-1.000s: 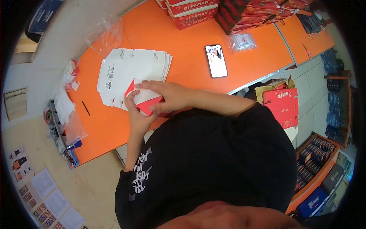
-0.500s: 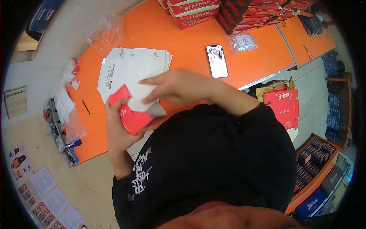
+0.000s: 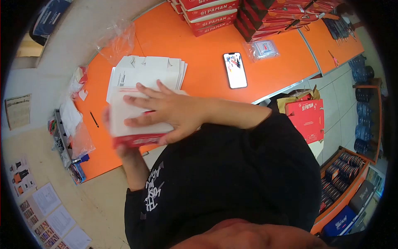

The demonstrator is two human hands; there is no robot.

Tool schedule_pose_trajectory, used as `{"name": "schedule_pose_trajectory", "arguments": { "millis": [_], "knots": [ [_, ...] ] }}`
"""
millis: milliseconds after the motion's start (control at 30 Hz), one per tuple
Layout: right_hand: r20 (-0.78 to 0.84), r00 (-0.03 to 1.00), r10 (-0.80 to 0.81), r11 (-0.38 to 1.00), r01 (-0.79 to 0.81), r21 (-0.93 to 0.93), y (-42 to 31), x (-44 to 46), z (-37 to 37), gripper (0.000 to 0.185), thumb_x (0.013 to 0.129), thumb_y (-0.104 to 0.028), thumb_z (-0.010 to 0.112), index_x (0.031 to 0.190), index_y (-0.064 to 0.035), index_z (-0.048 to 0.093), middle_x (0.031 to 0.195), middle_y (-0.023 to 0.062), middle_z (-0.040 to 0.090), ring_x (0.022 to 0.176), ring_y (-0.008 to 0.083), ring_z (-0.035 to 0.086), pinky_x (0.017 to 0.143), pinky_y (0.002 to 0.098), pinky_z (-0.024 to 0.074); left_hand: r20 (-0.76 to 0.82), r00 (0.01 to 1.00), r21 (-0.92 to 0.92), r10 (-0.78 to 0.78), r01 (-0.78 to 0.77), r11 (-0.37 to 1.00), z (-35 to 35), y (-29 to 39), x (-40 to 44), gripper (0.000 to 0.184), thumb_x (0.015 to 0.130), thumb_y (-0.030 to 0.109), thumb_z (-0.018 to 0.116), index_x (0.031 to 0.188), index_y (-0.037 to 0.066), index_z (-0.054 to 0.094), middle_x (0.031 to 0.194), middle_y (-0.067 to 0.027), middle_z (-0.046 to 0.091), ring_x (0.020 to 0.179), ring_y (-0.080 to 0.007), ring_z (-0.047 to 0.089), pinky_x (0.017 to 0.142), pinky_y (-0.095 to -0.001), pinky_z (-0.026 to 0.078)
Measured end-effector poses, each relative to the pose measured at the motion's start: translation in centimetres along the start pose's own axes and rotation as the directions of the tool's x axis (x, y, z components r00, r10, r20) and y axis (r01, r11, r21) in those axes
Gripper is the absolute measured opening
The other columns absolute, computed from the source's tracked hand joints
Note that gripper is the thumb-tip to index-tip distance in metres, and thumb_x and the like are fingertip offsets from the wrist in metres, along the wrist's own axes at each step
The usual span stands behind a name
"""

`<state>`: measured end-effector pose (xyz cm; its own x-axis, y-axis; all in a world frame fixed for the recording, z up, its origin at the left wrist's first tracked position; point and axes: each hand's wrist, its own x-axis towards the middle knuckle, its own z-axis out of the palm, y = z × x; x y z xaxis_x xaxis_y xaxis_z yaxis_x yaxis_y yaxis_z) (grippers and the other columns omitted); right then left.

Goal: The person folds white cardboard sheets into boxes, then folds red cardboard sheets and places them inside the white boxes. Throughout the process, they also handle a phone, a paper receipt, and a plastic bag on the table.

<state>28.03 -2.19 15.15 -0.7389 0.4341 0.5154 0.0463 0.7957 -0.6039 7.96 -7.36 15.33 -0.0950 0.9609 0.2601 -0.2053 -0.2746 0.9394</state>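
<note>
A cardboard box [image 3: 120, 123], white on its upper face and red along the near side, is held up in front of my body at the orange table. My left hand [image 3: 123, 152] grips it from the left and below; most of those fingers are behind the box or blurred. Spread wide, the fingers of my right hand [image 3: 166, 111] lie flat on the white face, with the thumb by the red edge. Just beyond, a stack of flat white cardboard sheets [image 3: 151, 68] with dark print rests on the table.
Red "SI PAMAN" boxes [image 3: 213, 20] are piled at the back of the orange table [image 3: 199, 56]. A phone [image 3: 235, 70] with a lit screen and a clear plastic packet [image 3: 264, 49] lie to the right. At left are a pencil [image 3: 94, 119] and a cluttered tray [image 3: 62, 137].
The folded piece has turned, now showing a broad white face and a red lettered side. My right hand has moved left and spread onto it; my left hand is now mostly hidden.
</note>
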Motion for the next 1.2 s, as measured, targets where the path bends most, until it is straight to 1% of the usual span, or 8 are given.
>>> {"name": "schedule_pose_trajectory", "arguments": {
  "millis": [167, 233, 267, 300, 367, 500, 1067, 1200],
  "knots": [
    [0.022, 0.999, 0.024, 0.989, -0.026, 0.147, 1.5, 0.0, -0.3, 0.074, 0.066, -0.043, 0.062, 0.133, -0.0267, 0.036, 0.140, 0.0164, 0.024, 0.120, 0.0420, 0.026, 0.101, 0.0496, 0.0187, 0.088, 0.996, -0.197, -0.025, 0.041, 0.980, -3.5, 0.4, 1.1, 0.091, 0.069, 0.047, 0.065, 0.136, 0.009, 0.018, 0.135, -0.0174, 0.029, 0.120, -0.0350, 0.037, 0.096, -0.0486, 0.036],
    [-0.238, 0.942, 0.236, 0.915, -0.134, 0.379, 1.3, 1.2, 0.3, 0.073, 0.067, -0.046, 0.060, 0.132, -0.0207, 0.038, 0.139, 0.0162, 0.026, 0.121, 0.0408, 0.024, 0.100, 0.0482, 0.0196, -0.250, 0.860, 0.004, -0.445, 0.461, 0.887, -1.3, -2.3, -0.6, 0.089, 0.070, 0.042, 0.066, 0.136, 0.008, 0.018, 0.135, -0.0141, 0.031, 0.121, -0.0280, 0.038, 0.099, -0.0422, 0.035],
    [-0.239, 0.945, 0.224, 0.952, -0.160, 0.260, 1.5, 1.4, 1.1, 0.066, 0.075, -0.044, 0.054, 0.132, -0.0171, 0.038, 0.136, 0.0183, 0.030, 0.120, 0.0385, 0.029, 0.100, 0.0456, 0.0202, 0.197, 0.980, 0.550, -0.036, -0.080, 0.832, -0.2, -1.8, -2.1, 0.081, 0.074, 0.045, 0.061, 0.135, 0.008, 0.021, 0.134, -0.0127, 0.033, 0.121, -0.0268, 0.037, 0.098, -0.0424, 0.036],
    [-0.239, 0.946, 0.220, 0.953, -0.156, 0.259, 2.2, 1.4, 1.8, 0.066, 0.075, -0.044, 0.054, 0.132, -0.0171, 0.038, 0.136, 0.0183, 0.030, 0.120, 0.0385, 0.029, 0.100, 0.0456, 0.0202, 0.196, 0.980, 0.551, -0.033, -0.083, 0.830, 0.4, -2.3, -1.8, 0.081, 0.074, 0.045, 0.061, 0.135, 0.008, 0.021, 0.134, -0.0127, 0.033, 0.121, -0.0268, 0.037, 0.098, -0.0424, 0.036],
    [-0.300, 0.954, 0.019, 0.979, 0.044, 0.200, 4.3, 1.0, 3.1, 0.054, 0.079, -0.032, 0.053, 0.130, -0.0178, 0.042, 0.132, 0.0192, 0.035, 0.116, 0.0359, 0.037, 0.097, 0.0452, 0.0259, 0.131, 0.971, -0.462, -0.201, 0.239, 0.854, 1.1, -4.0, -0.4, 0.076, 0.078, 0.050, 0.053, 0.134, 0.008, 0.022, 0.133, -0.0137, 0.033, 0.121, -0.0297, 0.037, 0.096, -0.0458, 0.036],
    [-0.258, 0.954, -0.151, 0.967, 0.088, -0.239, 5.6, 0.3, 3.5, 0.049, 0.077, -0.016, 0.054, 0.125, -0.0196, 0.046, 0.127, 0.0172, 0.040, 0.112, 0.0325, 0.043, 0.092, 0.0441, 0.0338, 0.151, 0.824, -0.570, -0.547, 0.524, 0.632, 2.2, -3.1, 0.4, 0.076, 0.079, 0.056, 0.048, 0.134, 0.009, 0.023, 0.131, -0.0154, 0.034, 0.118, -0.0317, 0.039, 0.094, -0.0484, 0.038],
    [-0.206, 0.826, 0.524, 0.758, -0.343, 0.554, 4.8, -0.8, 1.4, 0.053, 0.070, -0.005, 0.068, 0.115, -0.0123, 0.042, 0.115, 0.0088, 0.045, 0.104, 0.0286, 0.052, 0.086, 0.0370, 0.0453, 0.201, 0.815, -0.473, -0.543, 0.566, 0.675, 2.2, -3.4, -0.5, 0.080, 0.078, 0.061, 0.046, 0.135, 0.010, 0.019, 0.134, -0.0162, 0.029, 0.122, -0.0324, 0.035, 0.097, -0.0487, 0.036],
    [-0.348, 0.892, 0.290, 0.943, -0.205, 0.261, 4.9, -1.1, 1.9, 0.053, 0.070, -0.003, 0.068, 0.114, -0.0100, 0.039, 0.116, 0.0091, 0.044, 0.103, 0.0264, 0.053, 0.082, 0.0373, 0.0485, 0.100, 0.819, -0.453, -0.565, 0.543, 0.707, 3.3, -3.2, -0.3, 0.080, 0.078, 0.060, 0.047, 0.134, 0.010, 0.020, 0.133, -0.0158, 0.032, 0.122, -0.0316, 0.035, 0.097, -0.0490, 0.036]
  ]
}}
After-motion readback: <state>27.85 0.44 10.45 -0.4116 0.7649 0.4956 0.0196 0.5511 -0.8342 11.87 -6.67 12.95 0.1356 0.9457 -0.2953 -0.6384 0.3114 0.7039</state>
